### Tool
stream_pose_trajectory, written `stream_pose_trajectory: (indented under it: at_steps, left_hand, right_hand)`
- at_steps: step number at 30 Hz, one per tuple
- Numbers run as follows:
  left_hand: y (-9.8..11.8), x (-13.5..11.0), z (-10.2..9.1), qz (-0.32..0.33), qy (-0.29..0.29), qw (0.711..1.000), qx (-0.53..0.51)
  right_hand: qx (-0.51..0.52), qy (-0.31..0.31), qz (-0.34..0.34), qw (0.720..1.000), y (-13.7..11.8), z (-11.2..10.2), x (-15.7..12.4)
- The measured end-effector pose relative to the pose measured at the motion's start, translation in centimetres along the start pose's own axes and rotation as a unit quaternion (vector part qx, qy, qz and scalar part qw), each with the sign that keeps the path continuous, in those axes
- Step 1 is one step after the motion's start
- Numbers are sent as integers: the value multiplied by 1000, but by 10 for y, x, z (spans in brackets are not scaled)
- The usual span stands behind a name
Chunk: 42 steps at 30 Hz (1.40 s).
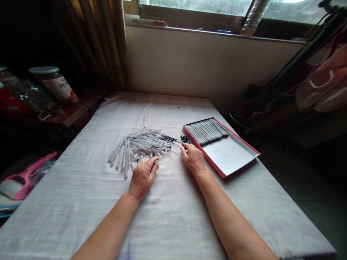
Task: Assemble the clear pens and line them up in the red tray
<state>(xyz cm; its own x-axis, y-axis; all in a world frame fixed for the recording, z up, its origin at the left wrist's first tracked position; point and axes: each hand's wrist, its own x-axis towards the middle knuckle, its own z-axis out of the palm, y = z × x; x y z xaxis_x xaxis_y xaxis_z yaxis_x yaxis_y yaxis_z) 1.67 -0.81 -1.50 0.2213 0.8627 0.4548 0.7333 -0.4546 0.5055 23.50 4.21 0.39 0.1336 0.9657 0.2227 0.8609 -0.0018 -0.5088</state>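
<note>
1. Left hand (143,177): thumb and fingers are drawn in, pinching one slender, translucent whitish plastic tube (163,157) by its near end.

2. Long axis of the held tube: it slants from the left hand toward the right and far side, its free end directed into the gap between the hands, with the right hand (193,159) lying beyond that gap, farther right and slightly farther off.

3. Right hand: thumb and forefinger are bent close together at the right end of some thin, pale pieces; whether they grip one cannot be told.

4. Small, black, cylindrical caps (185,139): a cluster lying just beyond the right fingertips, nearer to that hand than to the left.

5. Loose heap of translucent whitish tubes (143,141): far of the left hand, its pieces lying at mixed angles; slim black rods (170,138) extend from its right side.

6. Shallow red-rimmed cardboard tray with a white floor (230,157): right of the right hand. Its far part bears a row of black-ended translucent pens (207,130), aligned near to far, black ends near.
</note>
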Motion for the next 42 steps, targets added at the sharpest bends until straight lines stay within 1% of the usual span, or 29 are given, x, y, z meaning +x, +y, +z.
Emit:
stream_pose_trajectory:
  at_steps: [1,3,5,8,10,11,13,14,15,16,18,19,20,22,23,25,27,33,42]
  left_hand:
    - [0,0,0,-15,-4,1000,-14]
    - [0,1,-1,-37,-7,999,-35]
    - [0,2,-1,-48,-9,998,-44]
    - [0,2,0,-55,-14,998,-42]
    - [-1,2,0,-54,-16,998,-41]
    - [-1,1,1,-53,-15,998,-43]
    - [-1,1,1,-53,-11,997,-50]
    - [-1,1,1,-52,-8,997,-55]
    - [-1,2,1,-51,-4,997,-61]
    - [-1,2,1,-49,-2,997,-65]
    - [-1,2,1,-43,3,997,-70]
    - [-1,2,0,-40,5,997,-71]
    - [-1,3,0,-37,6,997,-71]
    - [-1,3,0,-33,9,997,-70]
    - [-1,3,0,-32,10,997,-69]
    - [-1,3,0,-31,12,997,-68]
    - [-2,3,0,-31,12,997,-69]
    - [-1,3,0,-40,9,996,-74]
    - [1,3,-2,-46,0,996,-81]
  right_hand:
    - [-59,-6,3,998,0,1,3]
    - [-127,-26,11,991,-1,2,7]
    - [-149,-36,19,988,-3,3,9]
    - [-146,-30,20,989,-2,6,11]
    - [-116,-12,13,993,3,8,10]
    - [-84,5,9,996,6,9,10]
    - [17,55,16,998,13,10,8]
    - [85,84,29,992,17,11,7]
    - [162,113,47,979,19,10,5]
    - [239,141,68,958,21,8,3]
    - [372,194,104,902,23,3,-1]
    - [421,218,116,873,22,-1,-3]
    - [456,238,124,848,20,-6,-5]
    - [501,261,135,814,17,-14,-9]
    - [517,263,139,803,15,-18,-11]
    - [541,254,144,789,12,-24,-14]
    - [551,244,146,784,10,-27,-16]
    - [554,224,147,788,12,-25,-17]
    - [546,234,155,789,15,-28,-15]
